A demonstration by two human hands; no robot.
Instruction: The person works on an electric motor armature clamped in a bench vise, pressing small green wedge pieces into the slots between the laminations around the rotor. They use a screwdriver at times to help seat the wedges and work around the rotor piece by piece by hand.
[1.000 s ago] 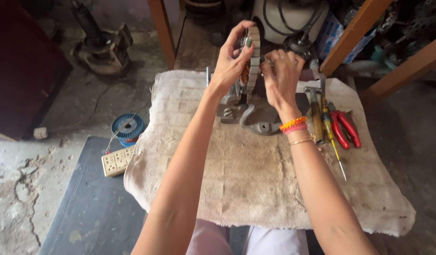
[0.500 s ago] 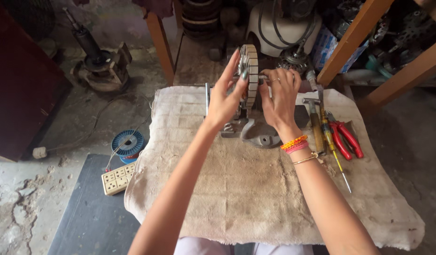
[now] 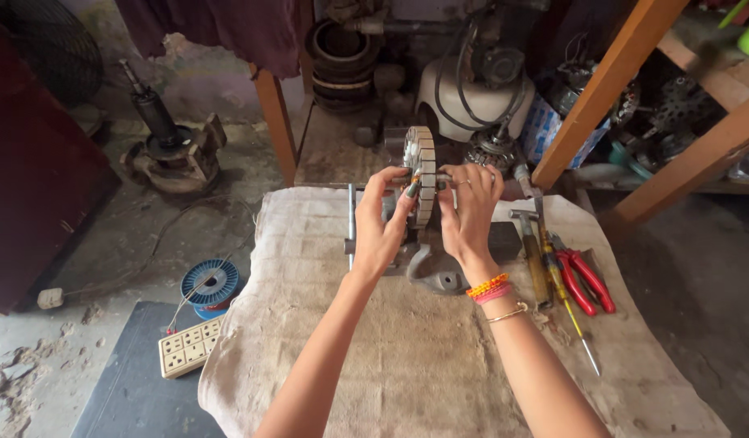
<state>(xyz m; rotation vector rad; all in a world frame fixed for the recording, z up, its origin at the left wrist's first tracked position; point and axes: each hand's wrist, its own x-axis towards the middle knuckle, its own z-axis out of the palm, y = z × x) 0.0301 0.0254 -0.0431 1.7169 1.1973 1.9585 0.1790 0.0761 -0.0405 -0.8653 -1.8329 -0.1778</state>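
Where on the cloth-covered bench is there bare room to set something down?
The cloth lies bare between the forearms and the near edge, and left of the left hand. Crowded: the right side, with hammer, red pliers and screwdriver, and the back, where both hands hold the ring-shaped core.

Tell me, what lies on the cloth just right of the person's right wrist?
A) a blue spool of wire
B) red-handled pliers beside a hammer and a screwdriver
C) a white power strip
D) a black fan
B: the red-handled pliers lie on the burlap cloth right of the right hand, next to a hammer and a screwdriver.
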